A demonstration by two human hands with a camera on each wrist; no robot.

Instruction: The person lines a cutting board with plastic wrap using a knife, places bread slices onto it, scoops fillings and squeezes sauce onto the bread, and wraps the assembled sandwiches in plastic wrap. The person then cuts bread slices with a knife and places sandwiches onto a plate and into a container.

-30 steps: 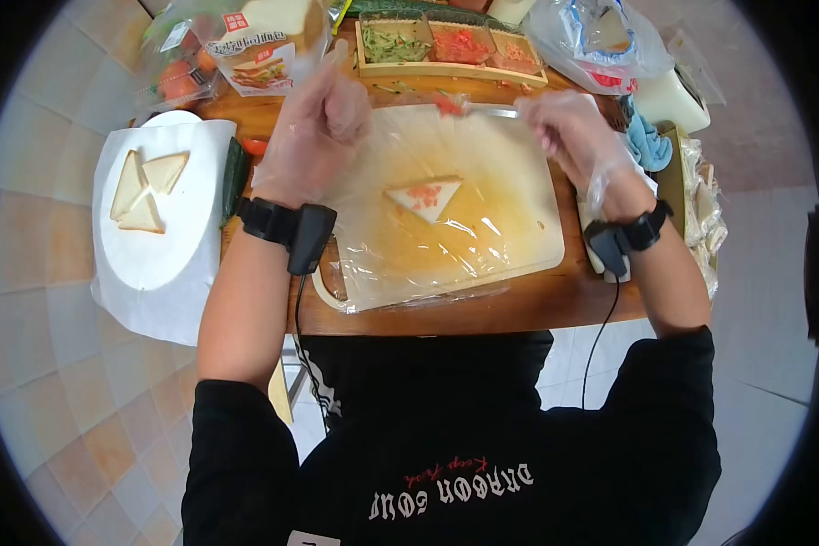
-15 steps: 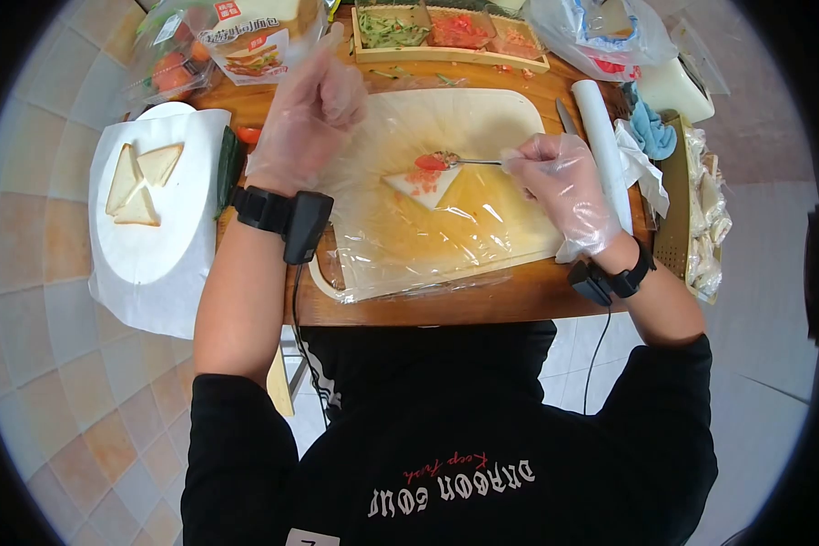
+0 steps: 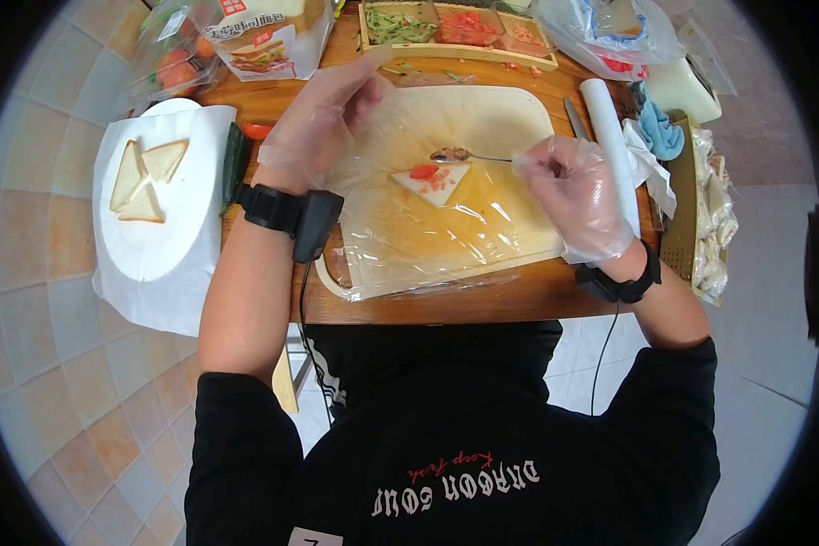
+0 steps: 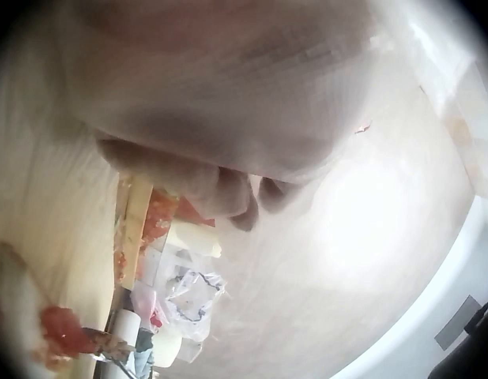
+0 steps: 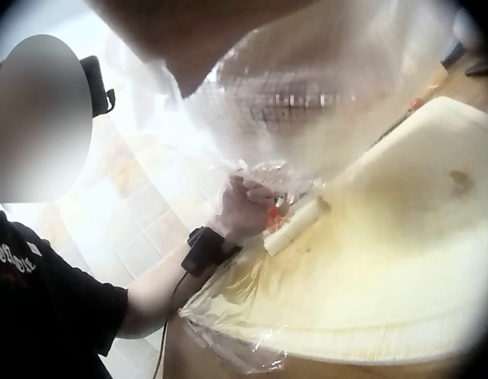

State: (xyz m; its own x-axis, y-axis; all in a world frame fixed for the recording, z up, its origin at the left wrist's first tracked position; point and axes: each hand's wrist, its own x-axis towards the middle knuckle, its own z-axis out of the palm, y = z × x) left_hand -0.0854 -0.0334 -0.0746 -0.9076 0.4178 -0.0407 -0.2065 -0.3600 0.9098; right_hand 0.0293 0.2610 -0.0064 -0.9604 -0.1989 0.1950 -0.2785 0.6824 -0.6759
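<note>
A triangular slice of bread (image 3: 439,193) lies on plastic film (image 3: 428,246) spread over a pale cutting board (image 3: 519,109). Chopped tomato (image 3: 423,171) sits on the bread, heaped near its far edge. My right hand (image 3: 575,196), in a clear plastic glove, pinches the handle of a metal spoon (image 3: 449,156), whose bowl is just beyond the bread with brownish bits in it. My gloved left hand (image 3: 332,114) hovers over the board's far left corner, fingers loosely bent and holding nothing. In the left wrist view the tomato (image 4: 62,332) and spoon show at lower left.
On the left, a white plate (image 3: 150,250) on paper carries several bread triangles (image 3: 141,207), beside a cucumber (image 3: 235,164). Behind the board stands a divided tray (image 3: 455,55) of shredded vegetables. A knife (image 3: 574,118) and a white roll (image 3: 610,127) lie at right.
My right hand has brought the spoon from the board's far right side over to the bread, and tomato from it now rests there. My left hand has shifted slightly right.
</note>
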